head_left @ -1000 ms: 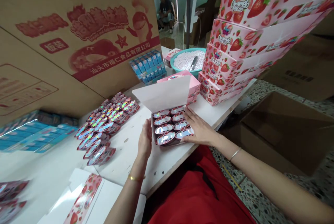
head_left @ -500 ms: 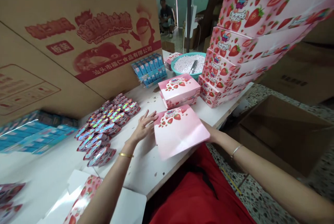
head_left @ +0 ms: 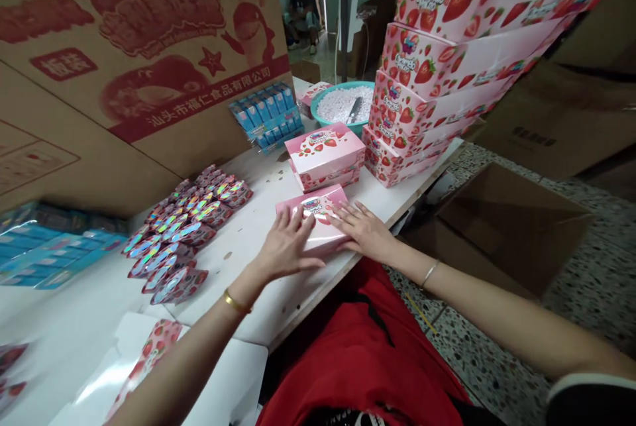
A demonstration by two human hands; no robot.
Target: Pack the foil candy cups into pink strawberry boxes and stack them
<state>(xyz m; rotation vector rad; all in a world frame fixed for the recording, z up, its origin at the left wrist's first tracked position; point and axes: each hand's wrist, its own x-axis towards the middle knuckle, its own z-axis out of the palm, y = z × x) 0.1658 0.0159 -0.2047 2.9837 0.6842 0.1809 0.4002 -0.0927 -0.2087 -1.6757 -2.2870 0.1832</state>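
Note:
A pink strawberry-printed box (head_left: pixel 322 234) lies with its lid down near the front edge of the white table (head_left: pixel 248 240). My left hand (head_left: pixel 288 245) rests on the lid's left part, fingers spread. On its right part lies my right hand (head_left: pixel 365 232), also flat with the fingers apart. Just behind is another closed pink box (head_left: pixel 325 151), stacked on a similar one. To the left, rows of small shiny red-and-pink packets (head_left: pixel 186 234) cover part of the table.
A tall stack of strawberry boxes (head_left: pixel 417 75) stands at the right, beside a teal basin (head_left: pixel 318 111) of white pieces. Blue packs (head_left: pixel 268 118) lean on a large carton (head_left: pixel 163 48). Unfolded white card (head_left: pixel 233 373) lies front left. An open carton (head_left: pixel 511 214) is on the floor. A person sits behind.
The raised lid of the pink box has come down. My left hand has moved from beside the box onto it, and my right hand from its right side onto the top. The view has shifted.

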